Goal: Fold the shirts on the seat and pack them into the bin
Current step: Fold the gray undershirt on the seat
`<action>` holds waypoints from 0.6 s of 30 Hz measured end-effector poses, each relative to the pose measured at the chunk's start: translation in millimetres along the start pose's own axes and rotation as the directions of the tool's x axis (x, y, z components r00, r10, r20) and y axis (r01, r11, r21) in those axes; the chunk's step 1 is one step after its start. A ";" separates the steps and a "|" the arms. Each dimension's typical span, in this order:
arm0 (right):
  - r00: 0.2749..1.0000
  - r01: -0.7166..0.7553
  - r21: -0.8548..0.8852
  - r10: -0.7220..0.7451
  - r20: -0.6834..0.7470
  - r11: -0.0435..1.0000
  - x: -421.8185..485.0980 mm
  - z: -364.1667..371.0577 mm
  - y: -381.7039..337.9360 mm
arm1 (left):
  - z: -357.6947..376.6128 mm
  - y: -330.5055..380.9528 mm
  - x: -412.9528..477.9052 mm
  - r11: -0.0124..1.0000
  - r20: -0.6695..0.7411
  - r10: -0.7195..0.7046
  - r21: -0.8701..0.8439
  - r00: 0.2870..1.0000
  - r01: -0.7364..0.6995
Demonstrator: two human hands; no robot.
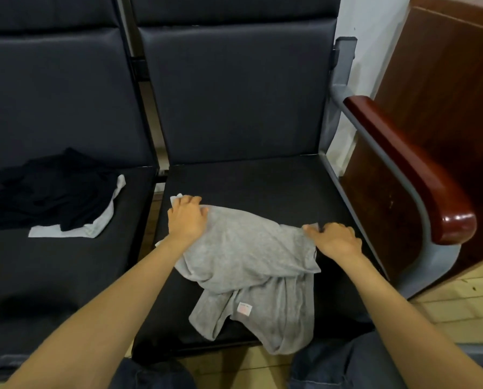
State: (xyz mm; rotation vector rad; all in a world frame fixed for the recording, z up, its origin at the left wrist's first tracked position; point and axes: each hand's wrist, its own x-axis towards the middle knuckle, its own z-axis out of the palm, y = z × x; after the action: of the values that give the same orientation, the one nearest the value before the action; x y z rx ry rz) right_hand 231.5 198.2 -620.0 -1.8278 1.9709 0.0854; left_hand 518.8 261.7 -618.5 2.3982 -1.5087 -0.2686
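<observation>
**Grey shirt on right seat, both hands at its far edge**

Seats in view: 2, dark padded, side by side. Hands: 2, both bare, both on the same garment.

Shirts on the right seat point(276, 181): 1. The grey shirt point(248, 262) lies rumpled and unfolded. Its near part hangs over the seat's front edge. One pale label point(244, 308) shows near the bottom.

Left hand point(187, 217): fingers curled over the shirt's far left corner, gripping cloth, with a pale bit sticking out beyond the fingertips.
Right hand point(337, 238): fingers curled on the far right corner, thumb lying along the edge, holding cloth.

Left seat point(66, 276): 1 dark pile point(52, 189), crumpled; cannot tell how many garments are in it. 1 pale grey garment point(100, 223) lies partly beneath it.

Armrests: 1, red-brown wood point(408, 164), right of the right seat. Wooden cabinet point(445, 80) beyond it: 1.
</observation>
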 end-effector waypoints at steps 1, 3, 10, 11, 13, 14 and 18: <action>1.000 0.001 0.041 0.000 -0.025 0.999 5.1 3.0 -1.5 | 3.9 0.1 9.6 1.000 0.010 -0.010 0.022 1.000 0.010; 0.998 0.000 0.146 0.010 -0.068 0.989 13.7 7.9 -3.4 | 10.7 0.3 26.7 0.996 0.030 0.031 0.086 0.999 -0.034; 0.959 0.271 0.629 -0.144 -0.245 0.729 17.1 12.3 -8.1 | 18.8 3.3 71.0 0.929 0.294 -0.092 0.370 0.951 -0.025; 0.943 0.323 0.679 -0.163 -0.290 0.659 13.2 8.4 -11.2 | 19.2 4.5 75.2 0.922 0.310 -0.098 0.385 0.946 -0.031; 0.917 0.396 0.753 -0.176 -0.359 0.526 6.6 1.3 -16.5 | 18.3 6.2 79.6 0.931 0.361 -0.101 0.363 0.927 -0.040; 0.911 0.411 0.792 -0.177 -0.372 0.452 3.3 -1.6 -19.4 | 17.5 5.1 80.0 0.942 0.385 -0.102 0.334 0.917 -0.035; 0.890 0.455 0.834 -0.180 -0.418 0.312 -6.1 -6.9 -25.2 | 7.0 -3.5 69.6 0.926 0.385 -0.062 0.366 0.921 -0.091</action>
State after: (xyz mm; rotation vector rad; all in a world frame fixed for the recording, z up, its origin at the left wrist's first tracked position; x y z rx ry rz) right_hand 253.9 198.5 -605.2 -1.3571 1.1926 -1.2208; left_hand 549.7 199.3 -626.4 2.7526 -1.9020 -0.5234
